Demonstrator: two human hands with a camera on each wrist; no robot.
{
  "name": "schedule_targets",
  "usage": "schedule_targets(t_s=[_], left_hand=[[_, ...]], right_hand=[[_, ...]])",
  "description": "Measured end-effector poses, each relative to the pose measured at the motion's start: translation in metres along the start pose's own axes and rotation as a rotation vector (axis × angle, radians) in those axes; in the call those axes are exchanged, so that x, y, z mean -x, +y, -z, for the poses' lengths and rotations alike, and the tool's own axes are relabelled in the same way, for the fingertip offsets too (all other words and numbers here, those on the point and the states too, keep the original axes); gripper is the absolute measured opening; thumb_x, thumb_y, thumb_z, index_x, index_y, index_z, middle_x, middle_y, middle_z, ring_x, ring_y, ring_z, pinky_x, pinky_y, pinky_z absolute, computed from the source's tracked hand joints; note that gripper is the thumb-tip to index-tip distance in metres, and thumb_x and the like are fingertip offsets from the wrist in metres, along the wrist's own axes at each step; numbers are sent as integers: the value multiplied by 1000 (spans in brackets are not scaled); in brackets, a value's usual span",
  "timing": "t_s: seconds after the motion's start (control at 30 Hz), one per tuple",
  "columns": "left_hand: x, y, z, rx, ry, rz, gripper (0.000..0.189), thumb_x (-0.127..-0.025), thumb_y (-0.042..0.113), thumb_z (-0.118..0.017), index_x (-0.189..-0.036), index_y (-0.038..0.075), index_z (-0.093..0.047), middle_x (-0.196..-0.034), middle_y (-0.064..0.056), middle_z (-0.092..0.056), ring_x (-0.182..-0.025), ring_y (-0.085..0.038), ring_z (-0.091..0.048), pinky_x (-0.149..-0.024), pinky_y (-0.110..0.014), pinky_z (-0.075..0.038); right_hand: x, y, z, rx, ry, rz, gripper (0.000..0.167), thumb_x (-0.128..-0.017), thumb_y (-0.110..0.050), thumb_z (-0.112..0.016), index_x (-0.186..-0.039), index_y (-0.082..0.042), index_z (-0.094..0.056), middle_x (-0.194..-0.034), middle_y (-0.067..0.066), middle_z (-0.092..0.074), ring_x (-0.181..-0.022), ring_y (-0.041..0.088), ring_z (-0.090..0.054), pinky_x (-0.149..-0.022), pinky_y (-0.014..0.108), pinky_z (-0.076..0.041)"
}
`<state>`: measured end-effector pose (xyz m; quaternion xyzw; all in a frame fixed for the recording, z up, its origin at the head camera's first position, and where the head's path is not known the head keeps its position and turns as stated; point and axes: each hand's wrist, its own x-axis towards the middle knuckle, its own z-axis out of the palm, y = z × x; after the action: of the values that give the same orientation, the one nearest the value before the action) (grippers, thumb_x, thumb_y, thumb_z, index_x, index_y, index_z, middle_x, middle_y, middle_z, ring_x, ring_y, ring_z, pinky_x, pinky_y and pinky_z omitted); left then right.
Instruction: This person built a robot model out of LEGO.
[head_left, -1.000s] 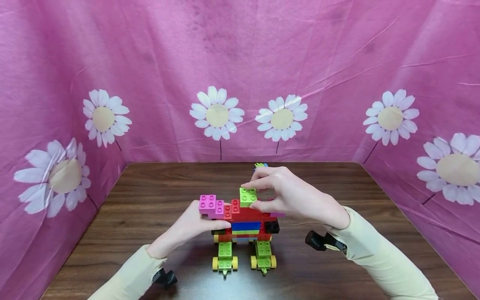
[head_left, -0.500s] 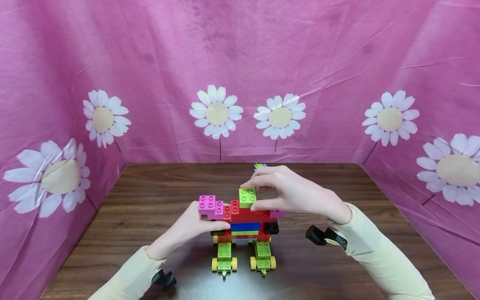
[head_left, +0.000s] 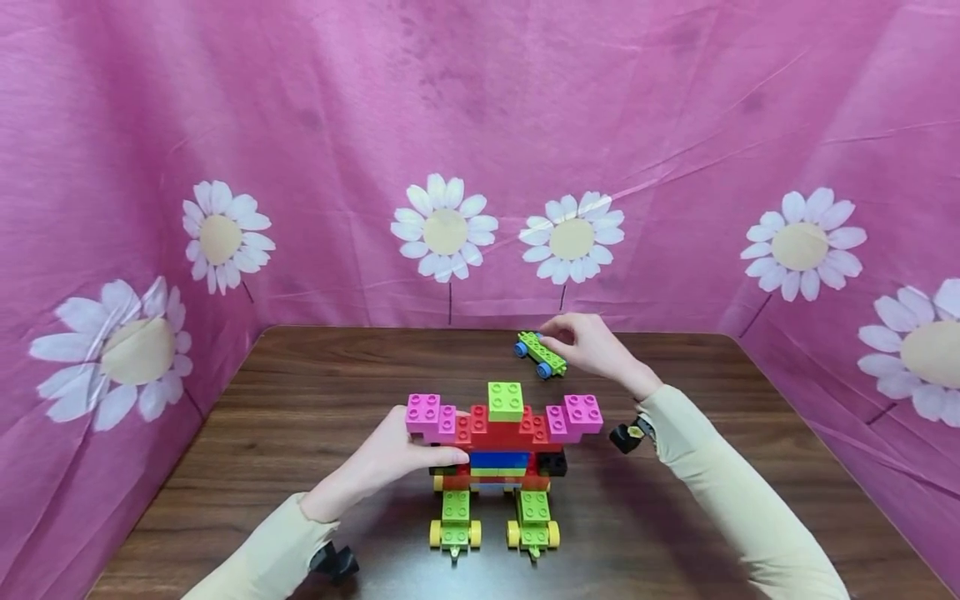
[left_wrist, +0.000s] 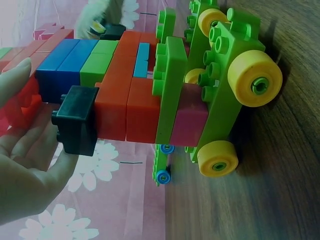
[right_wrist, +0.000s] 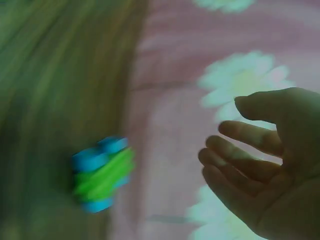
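Observation:
A building-block figure of large toy bricks stands upright on the table, with red, blue and black bricks in its body, pink stepped sides and green wheeled bases as feet. On its top centre sits a lime green brick. My left hand grips the figure's left side, thumb in front and fingers behind, just by a black brick. Behind the figure lies a green wheeled base with blue wheels. My right hand is beside it; the right wrist view shows loosely bent fingers holding nothing.
The dark wooden table ends at a pink curtain printed with white daisies, which encloses the back and both sides. A black wrist camera hangs under the right wrist.
My right hand has let go of the lime brick, which stays on top of the figure. That hand has moved back to the blue-wheeled base. My left hand keeps its grip.

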<state>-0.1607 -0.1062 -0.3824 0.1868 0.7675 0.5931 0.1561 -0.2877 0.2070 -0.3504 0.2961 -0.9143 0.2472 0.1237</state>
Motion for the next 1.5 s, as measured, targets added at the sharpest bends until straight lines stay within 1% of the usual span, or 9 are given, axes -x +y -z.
schedule_targets(t_s=[0.13,0.3,0.5,0.6,0.73,0.83,1.03,1.27,1.5], left_hand=[[-1,-1,1,8,7,9,49,-81,34,-82,-124,15,-68,-118,-6,-74,-106,-17,-69,-93,-29,-56],[-4,-2,2,-8,18,8,49,-82,36,-81,-125,16,-68,-120,-5,-73,-108,-17,-68,-93,-30,-56],[-8,-2,1,-17,9,-7,47,-82,33,-81,-125,16,-68,-121,-5,-73,-108,-18,-69,-94,-31,-56],[-10,-3,-1,-20,6,-7,47,-83,33,-80,-125,17,-67,-121,-5,-73,-109,-18,-68,-94,-32,-56],[-11,-3,0,-14,18,12,47,-82,34,-81,-125,18,-67,-121,-4,-73,-109,-17,-68,-94,-33,-56],[-11,-4,1,-5,23,17,48,-82,34,-82,-125,17,-67,-120,-4,-73,-109,-17,-68,-94,-33,-56],[-11,-4,2,-5,31,23,49,-81,34,-82,-124,17,-67,-120,-4,-73,-109,-17,-68,-95,-32,-56],[-13,-4,1,-1,35,6,48,-82,32,-82,-123,12,-68,-118,-8,-74,-105,-17,-69,-92,-29,-56],[-14,-2,1,-1,45,6,46,-82,30,-82,-122,11,-68,-116,-9,-74,-103,-16,-69,-91,-28,-55]], right_hand=[[-7,39,-32,42,-29,-96,22,-90,-14,-69,-103,4,-72,-90,15,-75,-76,22,-67,-73,36,-56],[-17,64,-58,68,-68,-155,27,-90,-16,-70,-99,9,-69,-91,23,-72,-82,33,-67,-80,48,-54],[-23,74,-71,145,-139,-258,33,-88,-21,-74,-104,6,-68,-97,20,-71,-85,30,-64,-81,48,-54],[-21,76,-71,168,-174,-310,34,-87,-24,-75,-104,5,-67,-94,17,-70,-80,27,-60,-75,45,-53],[-22,78,-72,174,-186,-332,33,-86,-25,-76,-101,3,-69,-89,15,-69,-74,24,-58,-70,42,-52],[-24,78,-72,156,-186,-348,34,-85,-24,-77,-104,3,-70,-96,17,-71,-77,25,-60,-74,43,-54],[-25,77,-69,129,-205,-334,39,-85,-22,-76,-113,4,-70,-110,23,-71,-87,28,-64,-85,47,-55],[-25,70,-50,64,-146,-230,35,-83,-18,-75,-108,6,-71,-99,21,-74,-84,26,-69,-78,41,-58],[-28,47,-12,45,-107,-151,31,-85,-16,-74,-109,4,-71,-94,17,-75,-82,22,-68,-76,37,-56]])
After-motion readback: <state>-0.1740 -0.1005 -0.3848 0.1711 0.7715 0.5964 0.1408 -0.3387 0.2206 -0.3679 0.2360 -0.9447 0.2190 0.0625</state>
